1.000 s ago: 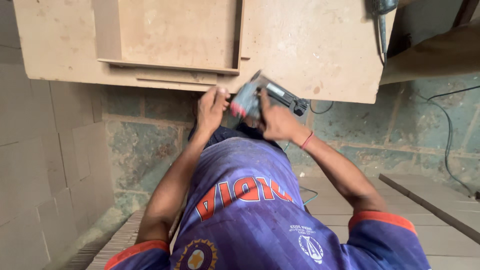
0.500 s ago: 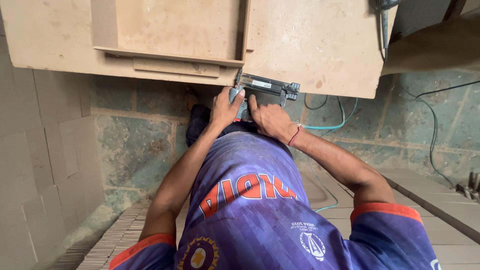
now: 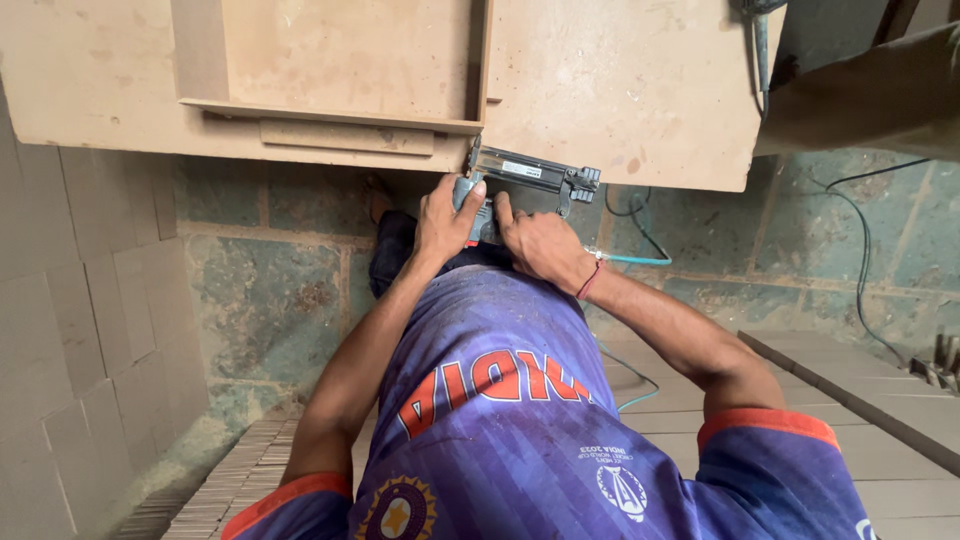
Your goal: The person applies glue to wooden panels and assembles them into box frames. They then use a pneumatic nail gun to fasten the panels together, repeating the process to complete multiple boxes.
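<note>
A large fibreboard panel [image 3: 620, 90] fills the top; pressed against its lower edge, a grey nail gun [image 3: 530, 185] is gripped by the left hand [image 3: 447, 220] and right hand [image 3: 535, 245], both closed around it

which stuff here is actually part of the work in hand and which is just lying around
In use:
- nail gun, gripped by the left hand and the right hand
- fibreboard panel whose edge the gun's nose meets
- teal air hose trailing away behind the gun

Lying about:
- stacked boards at the right
- black cable on the stone floor
- cut board pieces at the left
</note>
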